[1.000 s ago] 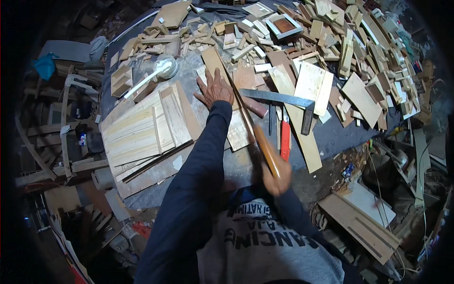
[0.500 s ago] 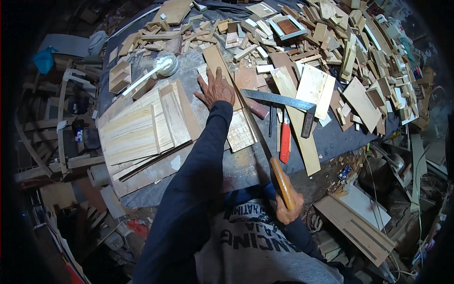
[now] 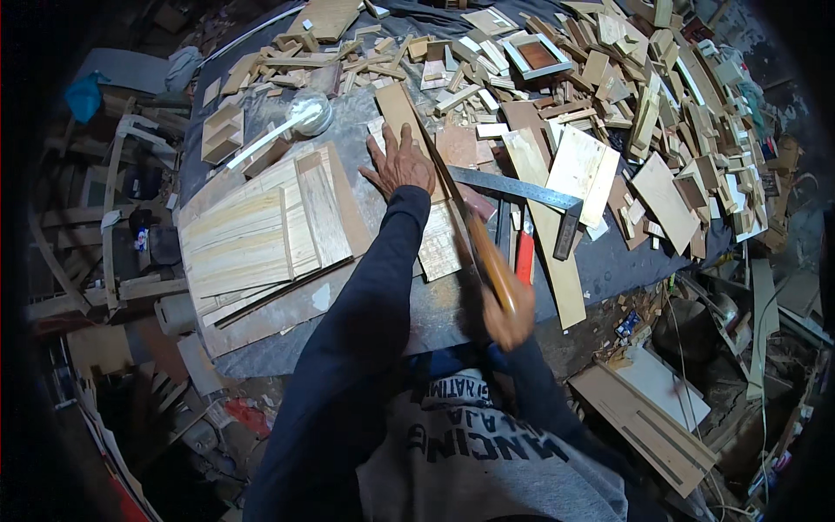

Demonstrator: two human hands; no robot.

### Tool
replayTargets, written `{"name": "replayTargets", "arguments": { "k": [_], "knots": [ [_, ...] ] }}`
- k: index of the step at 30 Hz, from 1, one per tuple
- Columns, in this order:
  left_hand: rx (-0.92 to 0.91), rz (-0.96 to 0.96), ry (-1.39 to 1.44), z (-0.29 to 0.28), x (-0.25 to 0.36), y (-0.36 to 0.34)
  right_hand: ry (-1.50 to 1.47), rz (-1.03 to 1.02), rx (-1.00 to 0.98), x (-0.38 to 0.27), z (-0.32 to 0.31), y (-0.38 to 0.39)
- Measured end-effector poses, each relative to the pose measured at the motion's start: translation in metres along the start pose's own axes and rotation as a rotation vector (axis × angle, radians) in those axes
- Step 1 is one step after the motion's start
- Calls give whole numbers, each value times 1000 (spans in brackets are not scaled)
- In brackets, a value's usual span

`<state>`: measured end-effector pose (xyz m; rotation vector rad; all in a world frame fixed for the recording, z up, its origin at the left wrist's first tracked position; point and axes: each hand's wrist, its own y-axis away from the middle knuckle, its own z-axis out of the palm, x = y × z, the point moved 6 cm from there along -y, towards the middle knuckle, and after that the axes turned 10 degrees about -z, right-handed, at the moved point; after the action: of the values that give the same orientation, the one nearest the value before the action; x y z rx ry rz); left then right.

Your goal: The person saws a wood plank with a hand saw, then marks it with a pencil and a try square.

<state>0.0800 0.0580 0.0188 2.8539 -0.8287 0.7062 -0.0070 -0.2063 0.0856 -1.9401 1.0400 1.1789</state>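
Note:
My left hand (image 3: 402,165) lies flat with its fingers spread on a narrow wooden board (image 3: 396,104), pressing it against the bench. A pale piece of wood (image 3: 442,252) sticks out below my wrist. My right hand (image 3: 507,322), slightly blurred, is closed around the wooden handle (image 3: 490,257) of a handsaw. The saw's long dark blade (image 3: 442,170) runs along the right edge of the board, beside my left fingers. To the right of the blade lie a metal try square (image 3: 513,185) with a dark stock and a red-handled tool (image 3: 524,252).
Thin wooden panels (image 3: 239,248) lie stacked at the left. Behind them stand a clear tub (image 3: 310,115) with a white stick across it and a small wooden box (image 3: 223,133). Offcuts (image 3: 600,78) are heaped along the back and right. A pale strip (image 3: 557,261) reaches past the front edge.
My right hand has pushed the saw forward, up and to the left, so its handle is nearer the board. My left hand stays in place on the board.

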Motion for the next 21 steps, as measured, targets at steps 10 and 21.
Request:
{"name": "replayTargets", "arguments": {
  "k": [10, 21],
  "knots": [
    [-4, -5, -2, -3, -2, -2, 14, -107, 26, -8, -5, 23],
    [-12, 14, 15, -6, -4, -3, -4, -122, 38, -13, -4, 25]
  ]
}}
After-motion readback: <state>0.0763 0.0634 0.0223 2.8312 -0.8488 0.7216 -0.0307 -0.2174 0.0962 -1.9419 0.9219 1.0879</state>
